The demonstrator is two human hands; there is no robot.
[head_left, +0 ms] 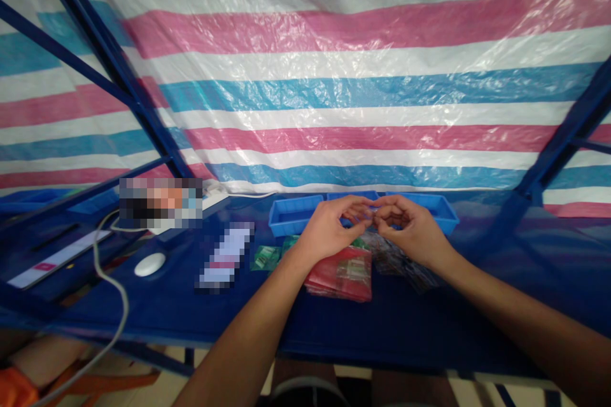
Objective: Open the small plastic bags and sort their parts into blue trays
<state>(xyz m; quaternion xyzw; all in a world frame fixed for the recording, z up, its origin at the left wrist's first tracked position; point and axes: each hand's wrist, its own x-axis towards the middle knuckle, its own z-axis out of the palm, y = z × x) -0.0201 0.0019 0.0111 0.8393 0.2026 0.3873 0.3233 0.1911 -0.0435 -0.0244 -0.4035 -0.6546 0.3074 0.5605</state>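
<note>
Fingertips meet where my left hand and my right hand come together above the table. Both hands are closed in a pinch. Between them is something small, perhaps clear, too small to name. Under my left hand lies a stack of red packets with a pale label. Green packets lie left of that stack, partly behind my left forearm. Beneath my right hand is a pile of clear plastic packets, partly hidden by the hand. Behind the hands stand blue trays, their contents not visible.
On the blue table lie a blurred-out phone-like object, a white oval object and a white cable. Blue metal posts frame the striped plastic sheet. Part of another person shows at lower left.
</note>
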